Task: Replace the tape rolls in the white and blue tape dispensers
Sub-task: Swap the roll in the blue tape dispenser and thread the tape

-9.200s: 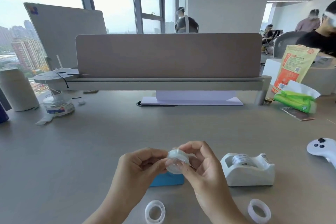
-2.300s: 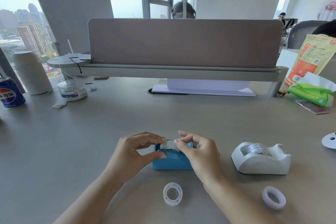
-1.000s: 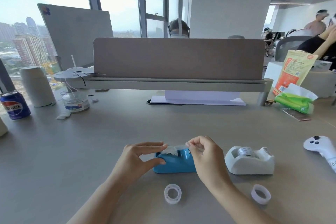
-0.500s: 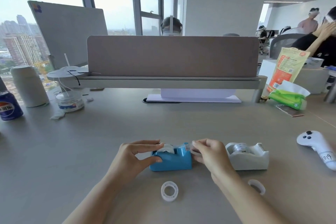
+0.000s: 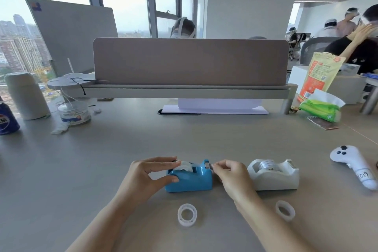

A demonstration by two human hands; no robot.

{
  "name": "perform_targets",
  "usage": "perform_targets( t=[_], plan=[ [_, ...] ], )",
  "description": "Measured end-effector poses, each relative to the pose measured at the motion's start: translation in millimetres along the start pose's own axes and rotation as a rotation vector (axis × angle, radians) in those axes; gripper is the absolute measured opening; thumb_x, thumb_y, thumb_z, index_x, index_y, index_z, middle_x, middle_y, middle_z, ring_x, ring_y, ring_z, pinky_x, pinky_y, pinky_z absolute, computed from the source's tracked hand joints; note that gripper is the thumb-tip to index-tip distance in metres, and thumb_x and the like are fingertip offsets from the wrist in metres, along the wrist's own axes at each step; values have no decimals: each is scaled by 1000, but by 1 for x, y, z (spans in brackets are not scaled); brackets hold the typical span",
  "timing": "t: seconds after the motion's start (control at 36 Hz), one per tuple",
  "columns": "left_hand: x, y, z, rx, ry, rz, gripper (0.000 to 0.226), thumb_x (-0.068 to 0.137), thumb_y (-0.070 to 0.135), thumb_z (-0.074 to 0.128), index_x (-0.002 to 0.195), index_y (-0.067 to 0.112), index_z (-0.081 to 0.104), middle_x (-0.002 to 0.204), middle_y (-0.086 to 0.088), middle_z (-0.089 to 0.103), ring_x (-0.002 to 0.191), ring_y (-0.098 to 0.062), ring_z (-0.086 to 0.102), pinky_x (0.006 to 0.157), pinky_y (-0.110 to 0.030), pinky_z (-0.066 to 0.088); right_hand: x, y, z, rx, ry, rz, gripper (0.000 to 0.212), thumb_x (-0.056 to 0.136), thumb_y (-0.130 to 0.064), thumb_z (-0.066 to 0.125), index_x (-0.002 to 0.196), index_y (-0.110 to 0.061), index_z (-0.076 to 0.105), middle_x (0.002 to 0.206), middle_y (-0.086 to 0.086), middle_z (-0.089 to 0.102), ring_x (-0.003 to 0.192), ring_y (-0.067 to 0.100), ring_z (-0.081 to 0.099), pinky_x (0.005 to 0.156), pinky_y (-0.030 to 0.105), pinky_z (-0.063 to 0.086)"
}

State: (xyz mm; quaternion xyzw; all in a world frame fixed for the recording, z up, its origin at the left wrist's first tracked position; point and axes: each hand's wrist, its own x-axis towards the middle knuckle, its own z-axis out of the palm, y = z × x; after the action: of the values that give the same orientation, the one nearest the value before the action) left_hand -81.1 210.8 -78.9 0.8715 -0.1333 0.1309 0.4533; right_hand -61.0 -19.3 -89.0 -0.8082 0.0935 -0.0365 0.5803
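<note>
The blue tape dispenser [image 5: 192, 180] stands on the grey desk [image 5: 102, 159] with a clear tape roll [image 5: 185, 165] seated in it. My left hand [image 5: 147, 176] grips the dispenser's left end, fingers over the roll. My right hand [image 5: 231, 174] pinches the tape's free end just past the cutter at the dispenser's right end. To the right stands the white tape dispenser [image 5: 274, 176], a roll [image 5: 266, 164] in it. An empty white core [image 5: 187, 215] lies in front of the blue dispenser, and a tape ring [image 5: 285, 210] lies in front of the white one.
A white controller [image 5: 356, 168] lies at the far right. At the back stand a divider panel [image 5: 190, 61], a green tissue pack [image 5: 319, 108], an orange bag [image 5: 317, 75], a small tub [image 5: 73, 112], a grey cup [image 5: 26, 96] and a blue can [image 5: 6, 118]. People sit beyond.
The roll went from my fingers down into the blue dispenser. My right hand then drew the tape end rightward to the cutter, while my left hand stayed on the dispenser.
</note>
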Motion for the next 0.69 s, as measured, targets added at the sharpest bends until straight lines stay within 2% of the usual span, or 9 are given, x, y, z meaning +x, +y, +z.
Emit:
perform_targets(
  t=[0.11,0.19,0.33,0.44,0.53,0.58,0.69],
  plan=[
    [0,0,0,3,-4,6,42,70,22,86,99,50,74,111,26,72,104,14,64,93,-3,45,-2,-1,-1,-14,12,-34,14,84,-25,70,76,-13,73,78,0,77,73,14,67,62,25,45],
    [1,-1,0,-3,-3,2,41,69,24,86,100,49,75,111,26,72,105,12,65,92,-3,46,-5,-2,-5,-56,50,-102,7,84,-15,70,79,-19,71,81,-6,75,80,10,69,56,7,45],
    [0,0,1,-6,-1,6,42,69,25,86,99,51,74,111,27,72,105,11,65,93,-5,47,-15,-8,-12,-153,51,-238,33,85,4,58,80,-26,70,87,-13,72,89,-2,66,62,5,44],
    [0,0,0,10,-5,17,42,70,25,85,100,52,73,111,28,71,105,12,65,93,-6,47,-26,-11,-13,-177,51,-329,41,86,9,57,90,-28,74,98,-17,68,96,-7,63,74,-7,38],
    [-1,1,0,5,-5,19,42,70,24,85,99,53,73,111,27,71,105,12,65,93,-5,47,-31,-7,-12,-190,30,-346,43,87,8,56,103,-26,76,113,-13,69,107,1,64,87,0,41],
    [-1,2,0,2,-3,14,42,70,24,85,100,51,74,110,27,72,105,12,65,93,-5,47,-32,-6,-11,-195,19,-334,43,87,6,55,104,-27,76,119,-11,69,110,2,64,92,6,43],
    [-2,4,1,-16,2,-1,40,70,23,85,99,50,75,110,27,72,104,13,64,93,-8,48,-32,-5,-10,-188,-7,-312,42,87,2,55,100,-32,77,121,-11,70,107,0,66,82,-2,42]
  ],
)
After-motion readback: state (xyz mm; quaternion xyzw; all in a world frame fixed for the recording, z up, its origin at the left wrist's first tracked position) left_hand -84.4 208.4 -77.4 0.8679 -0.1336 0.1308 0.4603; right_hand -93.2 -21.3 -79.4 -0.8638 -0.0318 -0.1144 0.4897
